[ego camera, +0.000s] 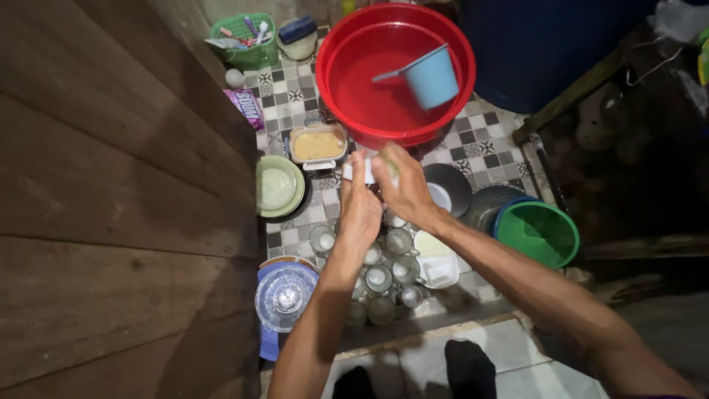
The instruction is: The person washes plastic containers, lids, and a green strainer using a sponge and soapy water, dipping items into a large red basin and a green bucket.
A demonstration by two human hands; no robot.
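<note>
Left hand (360, 210) and right hand (402, 188) were raised together over the tiled floor (487, 144), both curled around one small white object (367, 171); its kind couldn't be made out. Left fingers were closed along its left side, right fingers wrapped over its top and right side, with a greenish patch showing under the right fingers, possibly a sponge, can't confirm. Neither hand was spread; both gripped.

Relative to the hands:
- Just beyond the fingertips: one large round red plastic basin (347, 81), with one pale blue plastic dipper with a handle (430, 76) resting inside it.
- Just beyond and left of the left hand: one rectangular clear container of yellowish contents (317, 144).
- Left of the left hand: one round pale green plate (278, 186).
- Directly below the hands and wrists: a cluster of clear drinking glasses (379, 278), roughly nine, exact count unclear since the forearms cover some.
- Near the left forearm: one clear glass lid with knob (284, 297).
- Under the right wrist: one square white plastic box (441, 271).
- Right of the right hand: one dark round pan (459, 183), then one round green plastic bucket (539, 233).
- Far beyond, left: one green plastic basket (247, 46).
</note>
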